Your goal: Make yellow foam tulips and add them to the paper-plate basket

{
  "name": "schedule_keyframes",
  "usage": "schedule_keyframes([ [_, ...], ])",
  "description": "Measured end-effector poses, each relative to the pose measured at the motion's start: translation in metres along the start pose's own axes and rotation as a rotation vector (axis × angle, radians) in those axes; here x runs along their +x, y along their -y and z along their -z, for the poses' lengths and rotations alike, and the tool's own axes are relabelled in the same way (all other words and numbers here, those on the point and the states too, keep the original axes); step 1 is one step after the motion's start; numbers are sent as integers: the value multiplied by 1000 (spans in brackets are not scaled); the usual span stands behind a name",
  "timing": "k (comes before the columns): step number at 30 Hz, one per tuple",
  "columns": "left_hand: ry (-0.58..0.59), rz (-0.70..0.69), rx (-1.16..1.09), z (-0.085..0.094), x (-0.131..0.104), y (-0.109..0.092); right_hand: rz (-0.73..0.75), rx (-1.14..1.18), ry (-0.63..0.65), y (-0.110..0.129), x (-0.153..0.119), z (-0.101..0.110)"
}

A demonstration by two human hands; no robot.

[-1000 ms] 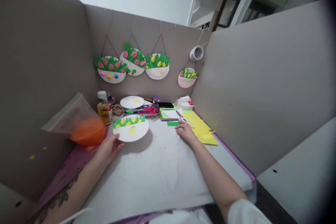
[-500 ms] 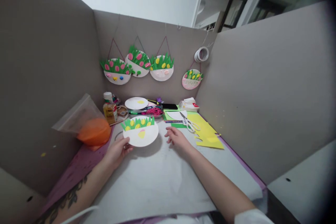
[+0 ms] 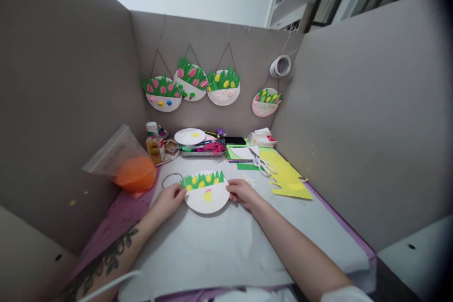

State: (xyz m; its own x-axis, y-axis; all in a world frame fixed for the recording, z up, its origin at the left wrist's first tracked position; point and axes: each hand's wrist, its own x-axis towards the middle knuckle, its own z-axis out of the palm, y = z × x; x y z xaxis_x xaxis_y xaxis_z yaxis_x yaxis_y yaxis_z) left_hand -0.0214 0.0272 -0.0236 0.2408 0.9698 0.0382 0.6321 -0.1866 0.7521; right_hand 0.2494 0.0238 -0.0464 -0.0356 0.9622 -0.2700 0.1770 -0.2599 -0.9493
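A white paper plate (image 3: 208, 202) with green paper grass, yellow flowers and a yellow and pink piece on its front is held just above the white-covered table. My left hand (image 3: 172, 199) pinches its left edge, thumb at the rim. On the right edge, my right hand (image 3: 242, 192) has its fingers closed, partly hidden by the plate. A dark ring (image 3: 172, 180) lies on the table behind my left hand. White scissors (image 3: 264, 165) rest on green and yellow paper (image 3: 290, 177) at the right.
Behind are a tray (image 3: 201, 153) of craft supplies, another plate (image 3: 189, 137), a phone (image 3: 235, 140) and a tissue pack (image 3: 262, 138). Bottles (image 3: 155, 146) and a bag of orange material (image 3: 136, 174) stand left. Decorated plates (image 3: 223, 96) and tape rolls (image 3: 280, 66) hang on the grey partition.
The plate has moved down and nearer. My right hand, apart from it before, now holds its right edge. My left hand has shifted up along the left edge. The view has tilted slightly.
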Motion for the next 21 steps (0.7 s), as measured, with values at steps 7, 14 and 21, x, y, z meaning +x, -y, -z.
schedule_keyframes([
  [7,134,-418,291,-7,-21,-17,388,-810,-223,18,-22,-19],
  [14,213,-560,515,-11,-25,-20,438,-960,4,23,-16,-47],
  [21,212,-591,569,-12,-24,-19,374,-970,31,23,-10,-51],
])
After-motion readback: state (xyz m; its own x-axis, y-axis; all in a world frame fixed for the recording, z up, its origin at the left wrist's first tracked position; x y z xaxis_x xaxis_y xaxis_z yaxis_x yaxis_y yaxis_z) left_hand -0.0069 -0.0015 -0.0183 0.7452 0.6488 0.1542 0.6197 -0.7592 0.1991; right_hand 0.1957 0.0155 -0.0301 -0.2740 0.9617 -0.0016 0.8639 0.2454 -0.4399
